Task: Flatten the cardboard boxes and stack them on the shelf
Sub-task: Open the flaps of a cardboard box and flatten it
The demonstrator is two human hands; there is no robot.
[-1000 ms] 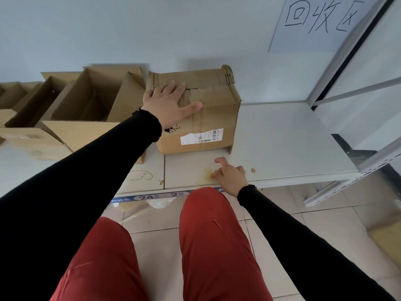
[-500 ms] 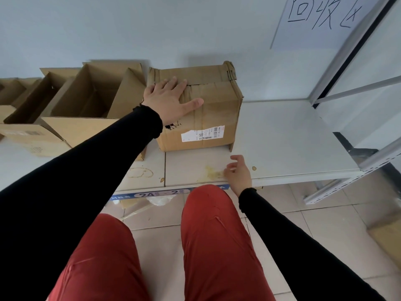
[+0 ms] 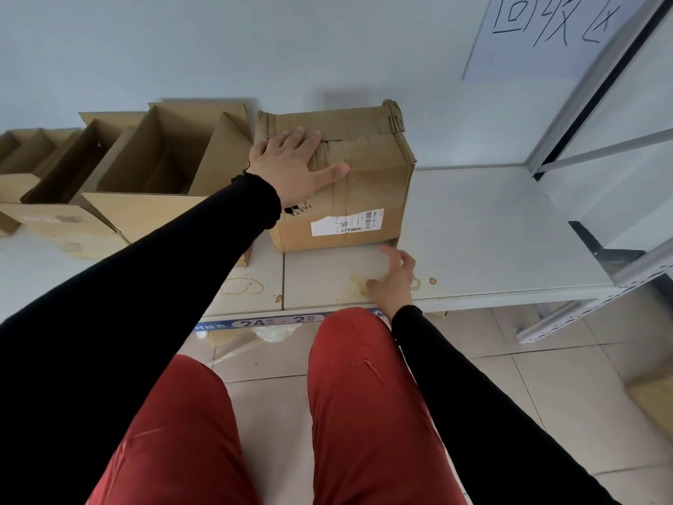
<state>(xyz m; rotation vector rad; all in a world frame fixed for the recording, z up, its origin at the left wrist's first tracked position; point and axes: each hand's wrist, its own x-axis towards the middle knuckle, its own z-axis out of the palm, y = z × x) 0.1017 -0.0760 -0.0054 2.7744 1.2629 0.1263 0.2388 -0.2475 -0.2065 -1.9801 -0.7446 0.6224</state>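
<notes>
A closed, worn cardboard box [image 3: 368, 176] with a white barcode label stands on the white shelf [image 3: 473, 231], against the wall. My left hand [image 3: 295, 164] lies flat on the box's top left part, fingers spread, thumb pointing right. My right hand [image 3: 395, 278] is low on the shelf, fingers apart, its fingertips at the box's bottom right front corner. It holds nothing.
Left of the closed box stand open cardboard boxes: a large one [image 3: 160, 173] touching it and smaller ones [image 3: 54, 165] further left. A metal upright [image 3: 582, 85] bounds the shelf on the right. A handwritten paper sign [image 3: 539, 27] hangs on the wall. Tiled floor lies below.
My right hand has slid right and forward along the shelf, from its front edge to the box's lower right corner. My left hand has stayed on the box top.
</notes>
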